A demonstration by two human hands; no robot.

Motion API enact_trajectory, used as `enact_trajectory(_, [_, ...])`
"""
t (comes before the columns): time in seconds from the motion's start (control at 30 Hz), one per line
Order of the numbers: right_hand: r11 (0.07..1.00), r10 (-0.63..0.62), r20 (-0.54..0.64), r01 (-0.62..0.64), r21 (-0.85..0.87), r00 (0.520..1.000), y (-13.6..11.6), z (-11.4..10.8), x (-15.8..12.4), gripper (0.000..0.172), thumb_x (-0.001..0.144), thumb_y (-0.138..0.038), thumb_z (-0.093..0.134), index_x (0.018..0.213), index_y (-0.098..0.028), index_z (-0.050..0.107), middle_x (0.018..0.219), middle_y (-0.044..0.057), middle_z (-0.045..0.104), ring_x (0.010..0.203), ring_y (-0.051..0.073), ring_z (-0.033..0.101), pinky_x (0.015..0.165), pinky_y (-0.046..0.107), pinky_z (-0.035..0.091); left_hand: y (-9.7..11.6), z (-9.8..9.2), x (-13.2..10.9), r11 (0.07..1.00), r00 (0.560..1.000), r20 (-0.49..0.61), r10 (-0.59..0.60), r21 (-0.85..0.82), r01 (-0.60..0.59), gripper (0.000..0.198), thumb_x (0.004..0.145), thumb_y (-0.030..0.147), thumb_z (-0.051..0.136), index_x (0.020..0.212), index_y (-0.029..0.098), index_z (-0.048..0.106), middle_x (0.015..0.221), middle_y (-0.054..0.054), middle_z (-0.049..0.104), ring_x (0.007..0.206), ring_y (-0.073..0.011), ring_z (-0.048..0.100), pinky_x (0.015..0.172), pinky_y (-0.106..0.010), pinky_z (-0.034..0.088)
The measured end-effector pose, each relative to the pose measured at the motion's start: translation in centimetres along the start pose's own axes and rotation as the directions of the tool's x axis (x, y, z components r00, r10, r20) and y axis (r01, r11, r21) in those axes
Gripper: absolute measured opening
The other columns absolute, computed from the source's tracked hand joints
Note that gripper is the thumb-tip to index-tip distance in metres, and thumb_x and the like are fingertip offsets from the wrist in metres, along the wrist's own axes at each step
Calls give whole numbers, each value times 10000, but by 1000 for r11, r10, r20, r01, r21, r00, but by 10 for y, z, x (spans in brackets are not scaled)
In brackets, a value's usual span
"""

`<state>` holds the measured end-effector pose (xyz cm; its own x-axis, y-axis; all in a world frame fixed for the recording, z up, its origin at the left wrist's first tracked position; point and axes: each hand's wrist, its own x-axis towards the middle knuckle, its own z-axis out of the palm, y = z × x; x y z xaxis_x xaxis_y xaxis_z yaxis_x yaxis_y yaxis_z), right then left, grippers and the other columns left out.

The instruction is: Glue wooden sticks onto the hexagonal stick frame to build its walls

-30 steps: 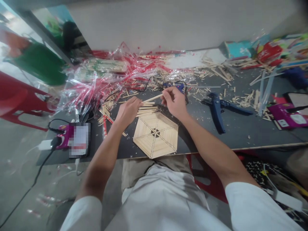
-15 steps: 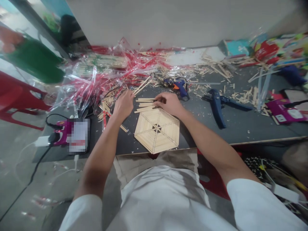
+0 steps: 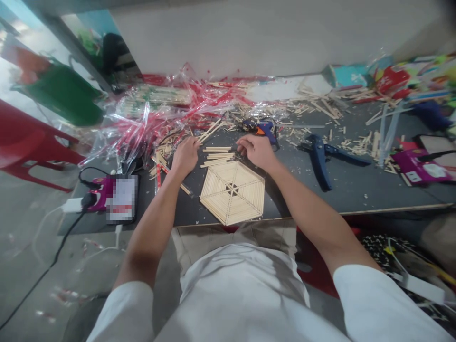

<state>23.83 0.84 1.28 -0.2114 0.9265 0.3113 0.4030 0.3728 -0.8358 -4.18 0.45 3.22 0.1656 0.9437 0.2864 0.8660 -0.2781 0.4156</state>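
The right hand (image 3: pixel 257 151) is open and holds nothing. Just beside it, at 9 o'clock, is a small stack of wooden sticks (image 3: pixel 218 156), lying long from side to side. The left hand (image 3: pixel 185 156) is a bit farther away, and I cannot tell if it holds anything. A six-sided stick frame (image 3: pixel 232 192) lies at 6 o'clock from the stack on the desk (image 3: pixel 356 190).

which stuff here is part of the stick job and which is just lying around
In use: loose pale wooden sticks, flat hexagonal wooden stick frame.
Lying about: blue-and-orange glue gun, dark blue plastic hand tool, red-streaked clear plastic wrap.
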Motion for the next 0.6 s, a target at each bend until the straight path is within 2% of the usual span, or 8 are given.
enact_trajectory(0.13, [991, 28, 7, -29, 133, 1000, 8, 5, 2, 429, 1008, -563, 555, 1037, -189, 762, 976, 109, 811, 692, 189, 743, 628, 340, 595, 0, 1, 0, 1000, 1000, -22, 3, 8, -2, 212, 1006, 280, 437, 950, 227, 634, 980, -94, 735, 978, -253, 666, 911, -388, 522])
enact_trajectory(0.27, [978, 13, -1, -13, 209, 1000, 8, 6, 1, 345, 974, -484, 627, 1092, -200, 784, 1069, 107, 815, 784, 204, 780, 687, 362, 651, 3, -1, -1, 1000, 1000, -10, -13, 12, 14, 221, 1011, 286, 430, 956, 216, 632, 1004, -109, 739, 992, -260, 668, 913, -387, 515])
enact_trajectory(0.4, [974, 27, -55, -14, 227, 998, 4, 4, 2, 232, 848, -417, 775, 932, -206, 826, 892, 71, 813, 709, 204, 755, 696, 403, 672, 4, -3, 1, 999, 999, 7, -33, 23, 32, 238, 1006, 279, 421, 964, 203, 642, 1023, -125, 742, 1013, -274, 676, 932, -402, 514])
enact_trajectory(0.53, [962, 95, -101, -66, 266, 990, 1, 2, 3, 244, 700, -405, 904, 818, -207, 824, 751, 49, 785, 654, 194, 726, 684, 399, 667, 3, -3, 2, 998, 999, 6, -43, 44, 43, 233, 1008, 278, 431, 977, 203, 649, 1037, -129, 747, 1021, -279, 683, 943, -410, 517])
enact_trajectory(0.6, [968, 104, -113, -74, 241, 988, 1, 2, 3, 232, 694, -408, 912, 775, -214, 813, 675, 33, 756, 603, 180, 701, 657, 383, 656, 3, -4, 1, 996, 998, -11, -62, 61, 62, 226, 1008, 279, 441, 986, 207, 654, 1050, -129, 749, 1030, -282, 686, 937, -410, 521])
